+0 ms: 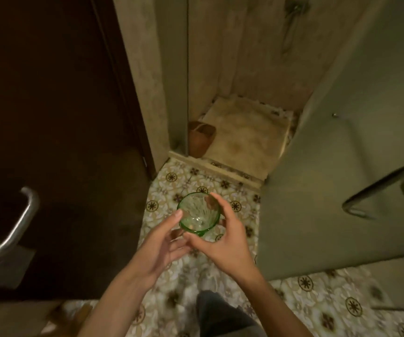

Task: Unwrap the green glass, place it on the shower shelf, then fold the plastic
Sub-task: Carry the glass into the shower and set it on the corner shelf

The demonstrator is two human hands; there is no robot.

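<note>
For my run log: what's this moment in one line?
stage: glass in hand | left hand: touching glass | right hand: gripping glass | shelf: not visible | plastic: unclear

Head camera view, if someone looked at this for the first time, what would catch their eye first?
The green glass stands out first, held mouth-up between the left hand and right hand at the centre, above the patterned floor tiles. Beyond it, the shower stall opens with a pale mat on its floor and a brown slipper at its near left corner. A dark door with a metal handle fills the left.
</note>
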